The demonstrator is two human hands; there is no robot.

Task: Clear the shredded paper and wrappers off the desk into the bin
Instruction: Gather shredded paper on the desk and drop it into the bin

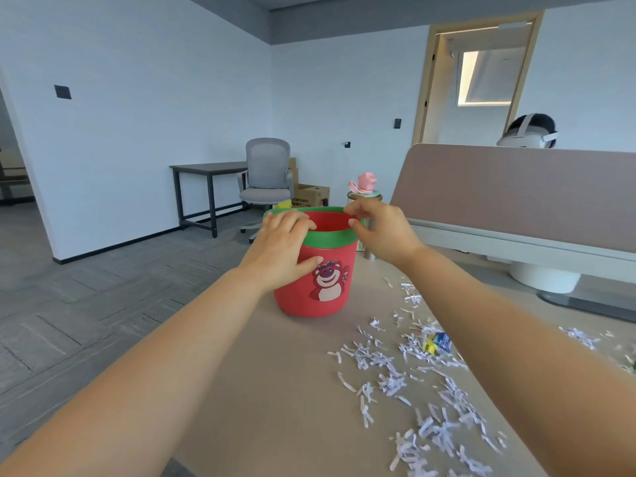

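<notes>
While upright, one bin, two hands

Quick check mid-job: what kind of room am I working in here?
Most likely an office. The desk backs onto a fabric divider panel, a grey swivel chair sits by a side table, and shredded paper lies beside the red bin that the left hand and right hand grip.

A red bin with a green rim and a bear picture stands upright on the surface; white shredded paper lies scattered to its right, around a blue-and-yellow wrapper.
</notes>
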